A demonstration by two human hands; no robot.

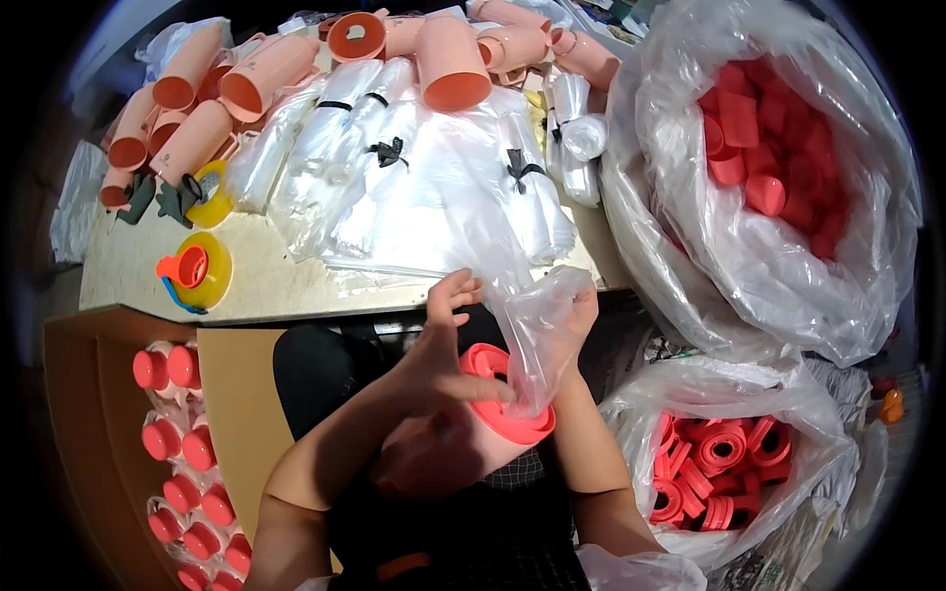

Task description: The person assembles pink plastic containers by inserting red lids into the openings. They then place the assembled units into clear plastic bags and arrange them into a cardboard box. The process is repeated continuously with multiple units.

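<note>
A pink flask with a coral-red collar leans in my lap, its top tilted away to the right. My left hand is beside that top; its fingers are spread and its thumb reaches across the collar. A thin clear plastic bag hangs over the right side of the collar and stretches back toward the table. My right hand grips this bag along its right side, and the film partly covers its fingers.
Stacked clear bags and several pink jug shells lie on the table, with yellow tape rolls at left. A cardboard box holds red-capped bottles. Plastic sacks of red cups and red lids stand right.
</note>
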